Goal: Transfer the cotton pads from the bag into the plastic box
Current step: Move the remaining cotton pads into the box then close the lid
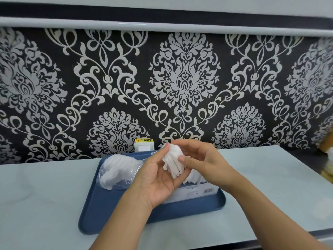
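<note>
A stack of white cotton pads (173,162) is held above the tray between both hands. My left hand (155,179) cups it from below and the left, palm up. My right hand (201,163) grips it from the right, thumb on its front. A clear plastic bag (117,171) with more white pads lies on the left part of the blue tray (111,210). The clear plastic box (196,191) with a barcode label stands on the tray under my hands, mostly hidden; white pads (195,177) show inside it.
The tray rests on a pale grey counter (45,195) against a black and silver patterned wall. A white wall socket (144,146) with a yellow warning label sits just behind the tray. Some pale objects (328,159) are at the far right edge.
</note>
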A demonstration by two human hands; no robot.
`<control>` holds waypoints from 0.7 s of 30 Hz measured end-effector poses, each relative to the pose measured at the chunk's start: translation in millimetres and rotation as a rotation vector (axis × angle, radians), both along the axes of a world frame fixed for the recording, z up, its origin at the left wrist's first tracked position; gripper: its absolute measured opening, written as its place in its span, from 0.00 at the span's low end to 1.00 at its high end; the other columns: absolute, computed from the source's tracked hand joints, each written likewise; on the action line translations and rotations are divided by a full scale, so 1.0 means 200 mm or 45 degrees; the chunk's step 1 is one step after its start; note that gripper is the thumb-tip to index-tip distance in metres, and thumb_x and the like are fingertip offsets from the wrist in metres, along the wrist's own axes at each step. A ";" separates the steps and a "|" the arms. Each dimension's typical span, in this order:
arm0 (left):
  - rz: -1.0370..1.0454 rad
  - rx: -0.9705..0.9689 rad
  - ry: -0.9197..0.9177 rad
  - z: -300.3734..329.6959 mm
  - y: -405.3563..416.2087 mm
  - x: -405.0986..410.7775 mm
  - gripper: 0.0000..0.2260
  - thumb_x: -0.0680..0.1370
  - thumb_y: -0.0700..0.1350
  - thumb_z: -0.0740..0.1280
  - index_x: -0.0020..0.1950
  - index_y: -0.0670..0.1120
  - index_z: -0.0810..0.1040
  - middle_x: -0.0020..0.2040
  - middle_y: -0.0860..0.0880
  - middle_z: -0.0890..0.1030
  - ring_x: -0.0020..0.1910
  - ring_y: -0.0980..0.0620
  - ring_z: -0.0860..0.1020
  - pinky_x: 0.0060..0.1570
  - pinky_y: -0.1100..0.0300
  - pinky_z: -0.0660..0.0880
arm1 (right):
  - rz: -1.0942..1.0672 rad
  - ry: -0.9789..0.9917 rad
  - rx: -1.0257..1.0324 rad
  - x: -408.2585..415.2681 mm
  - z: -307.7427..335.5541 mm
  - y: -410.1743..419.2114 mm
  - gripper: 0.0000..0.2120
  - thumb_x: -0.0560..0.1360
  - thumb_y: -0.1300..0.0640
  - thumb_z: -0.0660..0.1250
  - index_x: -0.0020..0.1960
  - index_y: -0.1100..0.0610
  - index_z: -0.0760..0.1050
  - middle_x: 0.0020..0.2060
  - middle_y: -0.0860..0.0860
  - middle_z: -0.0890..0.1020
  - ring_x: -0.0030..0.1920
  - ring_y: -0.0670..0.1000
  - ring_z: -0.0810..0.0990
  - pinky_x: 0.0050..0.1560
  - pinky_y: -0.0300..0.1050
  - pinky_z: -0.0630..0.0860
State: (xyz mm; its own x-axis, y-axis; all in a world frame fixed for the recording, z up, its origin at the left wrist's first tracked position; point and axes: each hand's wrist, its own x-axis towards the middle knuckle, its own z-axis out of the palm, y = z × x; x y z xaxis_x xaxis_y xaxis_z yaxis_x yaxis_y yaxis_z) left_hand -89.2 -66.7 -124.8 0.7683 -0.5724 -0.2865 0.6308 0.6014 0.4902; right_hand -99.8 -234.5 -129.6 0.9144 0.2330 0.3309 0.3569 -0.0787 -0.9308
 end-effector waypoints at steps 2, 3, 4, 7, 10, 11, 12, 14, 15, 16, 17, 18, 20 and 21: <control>0.013 -0.005 -0.011 0.00 0.01 0.00 0.20 0.73 0.44 0.74 0.62 0.38 0.80 0.56 0.39 0.84 0.53 0.41 0.84 0.51 0.45 0.83 | -0.033 -0.019 -0.017 0.01 -0.01 0.01 0.20 0.76 0.69 0.70 0.68 0.62 0.75 0.62 0.56 0.82 0.65 0.54 0.80 0.67 0.50 0.76; 0.014 -0.009 -0.019 0.01 0.01 0.00 0.20 0.73 0.43 0.74 0.63 0.37 0.79 0.57 0.38 0.83 0.54 0.40 0.84 0.51 0.46 0.82 | -0.053 -0.028 -0.032 0.02 -0.01 0.01 0.21 0.76 0.69 0.71 0.68 0.61 0.76 0.62 0.55 0.83 0.64 0.53 0.80 0.67 0.51 0.76; 0.006 -0.019 -0.030 0.01 0.01 0.00 0.21 0.74 0.43 0.73 0.64 0.36 0.78 0.60 0.37 0.82 0.56 0.38 0.83 0.51 0.46 0.83 | -0.067 -0.033 -0.061 0.01 -0.01 0.01 0.22 0.75 0.69 0.73 0.68 0.60 0.76 0.61 0.55 0.83 0.64 0.53 0.81 0.66 0.53 0.77; -0.042 -0.059 -0.075 0.02 0.02 0.00 0.21 0.76 0.41 0.69 0.67 0.35 0.75 0.66 0.33 0.78 0.63 0.34 0.79 0.50 0.47 0.83 | -0.110 -0.054 -0.198 0.01 0.00 0.00 0.26 0.71 0.67 0.77 0.67 0.57 0.77 0.59 0.52 0.84 0.62 0.50 0.82 0.61 0.56 0.80; -0.109 -0.150 -0.083 0.02 0.03 0.01 0.23 0.76 0.39 0.63 0.71 0.34 0.71 0.67 0.30 0.76 0.65 0.30 0.77 0.59 0.41 0.78 | -0.119 -0.068 -0.168 0.01 0.01 0.01 0.22 0.72 0.67 0.76 0.65 0.58 0.79 0.56 0.52 0.85 0.59 0.51 0.83 0.60 0.53 0.81; -0.121 -0.179 -0.074 0.01 0.04 0.01 0.23 0.77 0.39 0.62 0.71 0.34 0.70 0.67 0.30 0.75 0.65 0.30 0.76 0.60 0.40 0.76 | -0.113 -0.069 -0.145 0.01 0.01 0.01 0.21 0.73 0.68 0.75 0.64 0.58 0.79 0.55 0.53 0.86 0.59 0.52 0.84 0.60 0.52 0.81; -0.132 -0.205 -0.066 0.01 0.04 0.02 0.23 0.77 0.39 0.62 0.72 0.34 0.70 0.67 0.30 0.75 0.66 0.30 0.76 0.61 0.39 0.76 | -0.112 -0.072 -0.137 0.01 0.01 0.02 0.20 0.73 0.68 0.74 0.63 0.58 0.80 0.55 0.53 0.86 0.58 0.52 0.84 0.60 0.52 0.81; -0.141 -0.247 -0.050 0.00 0.05 0.02 0.23 0.77 0.40 0.61 0.72 0.34 0.70 0.68 0.31 0.75 0.67 0.31 0.75 0.62 0.38 0.74 | -0.131 -0.078 -0.140 0.01 0.01 0.02 0.18 0.75 0.69 0.72 0.62 0.57 0.81 0.53 0.52 0.86 0.57 0.53 0.84 0.60 0.54 0.80; -0.137 -0.261 -0.046 0.00 0.05 0.02 0.23 0.77 0.39 0.60 0.71 0.34 0.71 0.68 0.31 0.75 0.68 0.32 0.74 0.62 0.37 0.74 | -0.140 -0.082 -0.143 0.01 0.02 0.02 0.18 0.75 0.70 0.70 0.62 0.56 0.81 0.53 0.52 0.86 0.57 0.54 0.84 0.60 0.55 0.80; -0.130 -0.265 -0.042 0.00 0.05 0.02 0.23 0.76 0.39 0.60 0.71 0.34 0.71 0.68 0.31 0.75 0.68 0.32 0.74 0.62 0.36 0.74 | -0.146 -0.088 -0.147 0.01 0.02 0.03 0.18 0.76 0.70 0.69 0.62 0.56 0.81 0.53 0.52 0.86 0.57 0.54 0.84 0.59 0.55 0.81; -0.122 -0.255 -0.044 0.00 0.05 0.02 0.24 0.75 0.38 0.60 0.70 0.34 0.72 0.68 0.31 0.75 0.68 0.33 0.75 0.62 0.36 0.74 | -0.158 -0.098 -0.155 0.01 0.02 0.04 0.18 0.76 0.71 0.69 0.62 0.56 0.81 0.53 0.52 0.86 0.57 0.54 0.84 0.58 0.53 0.82; -0.115 -0.234 -0.055 0.00 0.04 0.02 0.23 0.75 0.38 0.60 0.70 0.34 0.72 0.67 0.32 0.76 0.67 0.33 0.76 0.61 0.38 0.76 | -0.179 -0.119 -0.173 0.00 0.02 0.05 0.18 0.75 0.71 0.68 0.61 0.56 0.82 0.52 0.50 0.86 0.55 0.52 0.84 0.55 0.48 0.82; -0.092 -0.179 -0.078 0.01 0.03 0.02 0.23 0.74 0.38 0.60 0.68 0.34 0.73 0.64 0.32 0.78 0.59 0.34 0.80 0.57 0.42 0.80 | -0.281 -0.198 -0.288 -0.02 0.03 0.09 0.16 0.74 0.68 0.70 0.57 0.53 0.83 0.47 0.46 0.86 0.48 0.46 0.84 0.46 0.39 0.80; -0.064 -0.156 -0.081 0.00 0.02 0.02 0.22 0.74 0.38 0.60 0.67 0.35 0.74 0.62 0.33 0.80 0.56 0.35 0.82 0.54 0.43 0.81 | -0.360 -0.264 -0.389 -0.02 0.03 0.11 0.13 0.73 0.65 0.70 0.53 0.51 0.83 0.43 0.46 0.85 0.43 0.46 0.82 0.42 0.41 0.79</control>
